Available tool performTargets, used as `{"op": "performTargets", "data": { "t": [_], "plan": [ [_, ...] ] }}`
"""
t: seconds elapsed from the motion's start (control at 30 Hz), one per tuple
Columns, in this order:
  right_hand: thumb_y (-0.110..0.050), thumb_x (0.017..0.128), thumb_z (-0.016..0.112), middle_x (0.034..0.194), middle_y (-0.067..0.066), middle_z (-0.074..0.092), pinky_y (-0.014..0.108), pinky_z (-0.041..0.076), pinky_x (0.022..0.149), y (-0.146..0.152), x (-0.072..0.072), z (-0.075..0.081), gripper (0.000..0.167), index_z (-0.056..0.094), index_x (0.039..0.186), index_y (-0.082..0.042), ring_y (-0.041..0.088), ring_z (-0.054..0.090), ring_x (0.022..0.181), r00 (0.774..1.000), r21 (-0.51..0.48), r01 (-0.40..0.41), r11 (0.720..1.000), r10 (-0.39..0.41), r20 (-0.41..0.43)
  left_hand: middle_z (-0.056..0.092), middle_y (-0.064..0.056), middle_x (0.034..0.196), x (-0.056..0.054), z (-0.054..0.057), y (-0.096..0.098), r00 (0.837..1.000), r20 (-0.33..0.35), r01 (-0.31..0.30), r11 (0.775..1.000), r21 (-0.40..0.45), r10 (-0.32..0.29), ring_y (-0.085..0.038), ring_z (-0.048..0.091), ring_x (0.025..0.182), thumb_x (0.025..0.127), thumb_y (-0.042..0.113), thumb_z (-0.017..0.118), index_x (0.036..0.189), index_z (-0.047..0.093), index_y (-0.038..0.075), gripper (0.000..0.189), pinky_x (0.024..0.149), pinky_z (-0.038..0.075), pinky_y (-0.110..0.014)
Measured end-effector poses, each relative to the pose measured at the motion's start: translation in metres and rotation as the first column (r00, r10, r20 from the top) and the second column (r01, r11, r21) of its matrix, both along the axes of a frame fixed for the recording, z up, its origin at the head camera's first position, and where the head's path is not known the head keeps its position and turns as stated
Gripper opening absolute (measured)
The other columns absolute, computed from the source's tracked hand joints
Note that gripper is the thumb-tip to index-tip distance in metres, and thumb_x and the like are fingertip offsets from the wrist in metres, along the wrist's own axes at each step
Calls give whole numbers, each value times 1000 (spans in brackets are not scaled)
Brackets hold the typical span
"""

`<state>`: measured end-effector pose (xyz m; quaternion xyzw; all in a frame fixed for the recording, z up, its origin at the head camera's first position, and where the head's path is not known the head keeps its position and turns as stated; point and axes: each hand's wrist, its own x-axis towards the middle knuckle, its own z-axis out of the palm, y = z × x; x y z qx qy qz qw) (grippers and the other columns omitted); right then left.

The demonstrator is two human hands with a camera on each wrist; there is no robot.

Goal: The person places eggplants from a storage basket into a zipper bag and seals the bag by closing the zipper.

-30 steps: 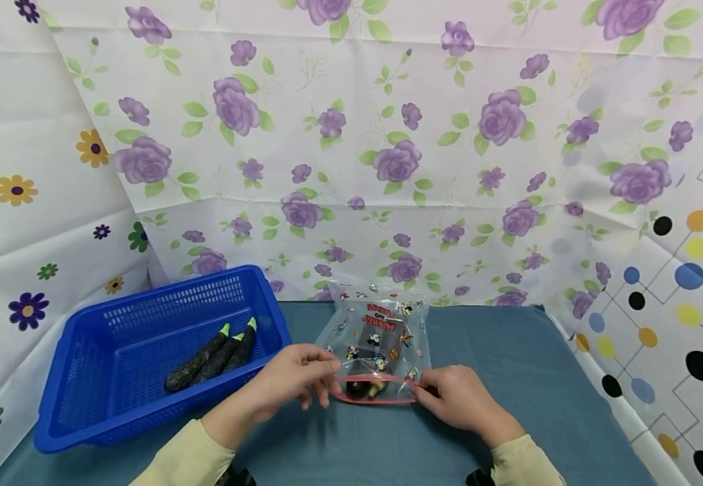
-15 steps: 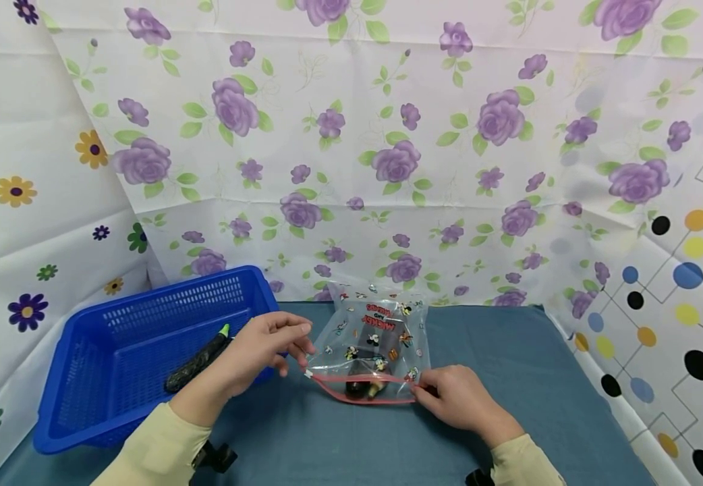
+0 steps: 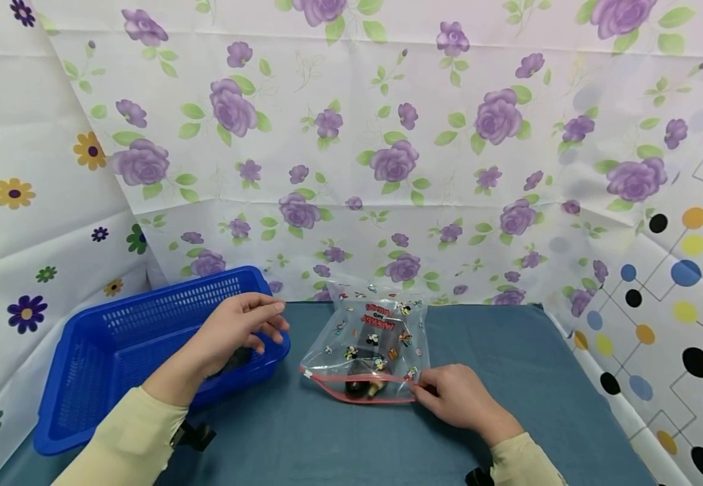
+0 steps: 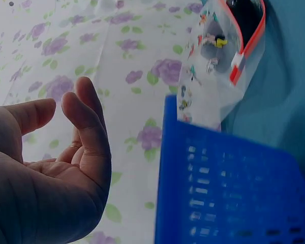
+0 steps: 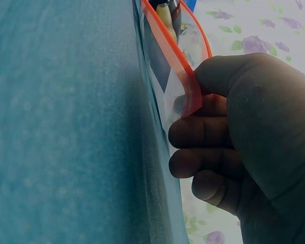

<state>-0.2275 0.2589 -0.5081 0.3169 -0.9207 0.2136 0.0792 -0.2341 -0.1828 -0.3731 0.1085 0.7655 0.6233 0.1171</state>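
Note:
My left hand (image 3: 230,331) hovers over the right part of the blue plastic basket (image 3: 115,337), its fingers loosely bent with nothing in them. Beneath it, a dark bumpy cucumber (image 3: 237,359) shows in part; the hand and forearm hide the rest. On the table lies a clear zip bag (image 3: 333,351) with cartoon prints, its red-edged mouth toward me and parted. Inside the mouth are dark, glossy vegetables (image 3: 356,389), one with a pale stem end. My right hand (image 3: 457,401) pinches the bag's right corner between thumb and forefinger, the other fingers curled below.
The basket's near right corner stands close to the bag's left side. A white slider (image 4: 237,60) sits at the left end of the red zip. Teal cloth (image 3: 509,351) covers the table, and a floral sheet (image 3: 351,169) hangs behind it.
My left hand has left the bag's mouth and moved left over the basket, covering the cucumbers. The bag's left corner now spreads out leftward. The right hand keeps its place.

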Motion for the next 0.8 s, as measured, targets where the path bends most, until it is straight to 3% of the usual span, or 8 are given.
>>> {"op": "performTargets", "data": {
  "t": [0.4, 0.8],
  "plan": [
    [-25, 106, 78, 65, -26, 55, 23, 41, 53, 0, -1, -1, 30, 70, 79, -33, -6, 46, 54, 1000, 2, 0, 1000, 0, 0, 75, -22, 124, -19, 8, -33, 999, -26, -37, 991, -132, 34, -29, 76, 105, 115, 42, 64, 156, 53, -7, 64, 78, 66, -42],
    [-23, 106, 78, 66, -25, 56, 23, 41, 53, 0, -1, -1, 28, 72, 81, -33, -5, 46, 54, 1000, -2, 2, 1000, -2, 7, 73, -26, 135, -38, 11, -64, 997, -42, -80, 956, -283, 71, -27, 77, 107, 117, 43, 59, 161, 45, -10, 71, 83, 66, -40]
  ]
}}
